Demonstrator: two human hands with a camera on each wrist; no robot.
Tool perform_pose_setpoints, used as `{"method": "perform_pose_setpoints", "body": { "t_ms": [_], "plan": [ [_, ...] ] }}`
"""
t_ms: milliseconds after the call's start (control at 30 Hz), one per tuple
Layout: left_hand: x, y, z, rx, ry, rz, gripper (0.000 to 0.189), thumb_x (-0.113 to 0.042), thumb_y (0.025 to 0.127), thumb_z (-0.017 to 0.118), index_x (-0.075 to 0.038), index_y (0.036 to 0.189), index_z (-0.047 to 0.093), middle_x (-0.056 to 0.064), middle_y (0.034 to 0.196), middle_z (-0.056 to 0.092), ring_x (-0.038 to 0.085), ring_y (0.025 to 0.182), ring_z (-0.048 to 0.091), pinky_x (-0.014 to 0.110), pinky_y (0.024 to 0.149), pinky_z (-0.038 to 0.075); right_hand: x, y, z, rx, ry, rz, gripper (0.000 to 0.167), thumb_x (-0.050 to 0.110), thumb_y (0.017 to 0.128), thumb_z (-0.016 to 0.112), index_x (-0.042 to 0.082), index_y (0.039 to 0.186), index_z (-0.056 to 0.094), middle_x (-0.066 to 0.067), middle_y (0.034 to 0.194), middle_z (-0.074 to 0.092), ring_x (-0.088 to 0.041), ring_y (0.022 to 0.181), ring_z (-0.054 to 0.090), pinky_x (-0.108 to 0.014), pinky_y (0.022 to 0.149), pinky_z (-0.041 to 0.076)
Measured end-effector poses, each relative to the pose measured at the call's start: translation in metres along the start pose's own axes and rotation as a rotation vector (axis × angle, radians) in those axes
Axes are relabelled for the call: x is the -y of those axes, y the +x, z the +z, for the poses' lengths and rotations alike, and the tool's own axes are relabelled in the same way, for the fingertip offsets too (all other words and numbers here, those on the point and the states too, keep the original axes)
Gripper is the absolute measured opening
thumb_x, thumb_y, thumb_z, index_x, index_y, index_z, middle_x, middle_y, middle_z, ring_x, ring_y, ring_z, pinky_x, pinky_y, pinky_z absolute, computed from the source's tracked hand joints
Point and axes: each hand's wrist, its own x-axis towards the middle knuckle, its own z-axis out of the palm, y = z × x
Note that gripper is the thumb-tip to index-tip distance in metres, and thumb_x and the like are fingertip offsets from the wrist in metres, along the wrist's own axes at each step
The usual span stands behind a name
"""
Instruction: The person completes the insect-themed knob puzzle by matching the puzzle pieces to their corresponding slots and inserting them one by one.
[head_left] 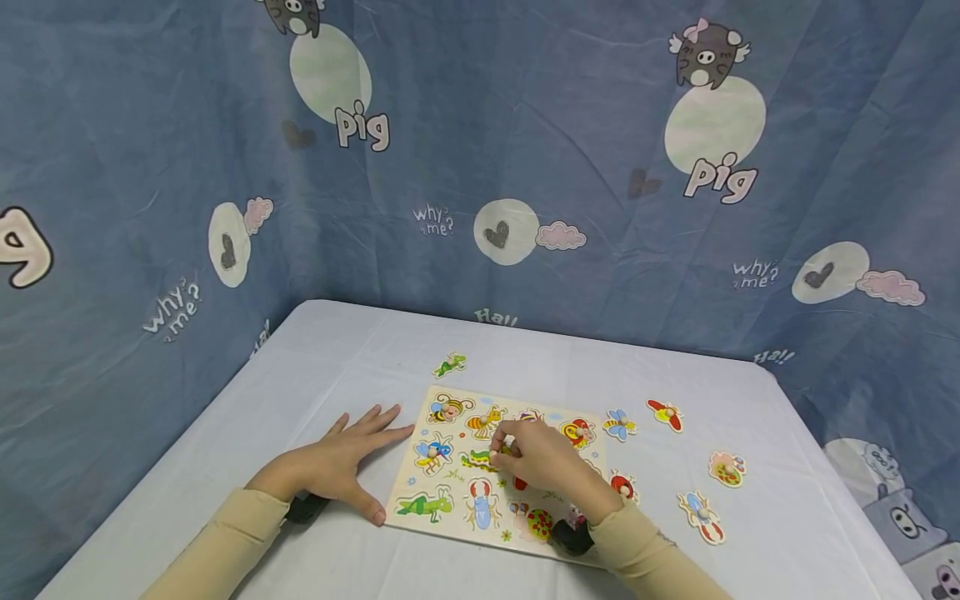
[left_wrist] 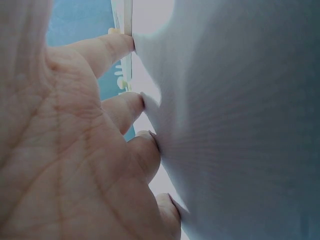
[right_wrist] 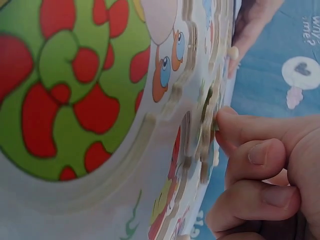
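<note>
A wooden insect puzzle board [head_left: 454, 528] lies on the white-covered table. My right hand [head_left: 546, 462] is over its middle, thumb and forefinger pinching a green caterpillar piece [head_left: 476, 460] at the board's surface; whether it sits fully in its recess is hidden. In the right wrist view, the other fingers [right_wrist: 255, 200] are curled, with a printed snail [right_wrist: 95, 107] close by. My left hand [head_left: 337, 462] lies spread beside the board, thumb at its near left corner. The left wrist view shows those fingertips [left_wrist: 132, 102] on the cloth.
Right of the board lie loose pieces: a blue-winged bee [head_left: 619, 425], a red-winged bug [head_left: 665, 415], a snail [head_left: 727, 469], a blue beetle [head_left: 701, 517] and a ladybug [head_left: 623, 487] at its edge. A green grasshopper piece [head_left: 451, 364] lies behind. A blue curtain [head_left: 420, 275] surrounds the table.
</note>
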Motion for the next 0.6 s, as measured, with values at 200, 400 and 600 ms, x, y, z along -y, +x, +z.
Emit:
{"method": "perform_pose_setpoints", "body": {
  "t_ms": [200,400,600],
  "plan": [
    [0.001,0.0009,-0.0005,-0.004,0.004,0.003,0.13,-0.062,0.062,0.1,-0.023,0.169,0.038,0.017,0.181,0.014,0.052,0.167,0.003,0.084,0.124,-0.004,0.0007,0.0018,0.0016,-0.007,-0.007,-0.019,0.008,0.023,0.101,0.076,0.021,0.096,0.071,0.01,0.053,0.044,-0.006,0.045,0.038,-0.023,0.046,0.026],
    [0.0019,0.0,-0.0003,0.003,0.005,0.011,0.129,-0.061,0.063,0.099,-0.022,0.169,0.037,0.018,0.181,0.013,0.053,0.166,0.003,0.084,0.123,-0.004,0.0018,0.0026,0.0034,0.009,0.01,-0.015,0.007,0.023,0.102,0.076,0.021,0.096,0.071,0.008,0.049,0.046,-0.008,0.042,0.036,-0.023,0.045,0.025],
    [0.0021,0.0004,-0.0003,0.002,0.005,0.01,0.129,-0.061,0.063,0.099,-0.022,0.169,0.037,0.018,0.181,0.013,0.053,0.166,0.003,0.084,0.123,-0.004,0.0013,0.0046,0.0042,0.007,0.004,-0.007,0.007,0.025,0.102,0.076,0.022,0.097,0.072,0.008,0.05,0.045,-0.007,0.042,0.036,-0.023,0.045,0.026]
  ]
}}
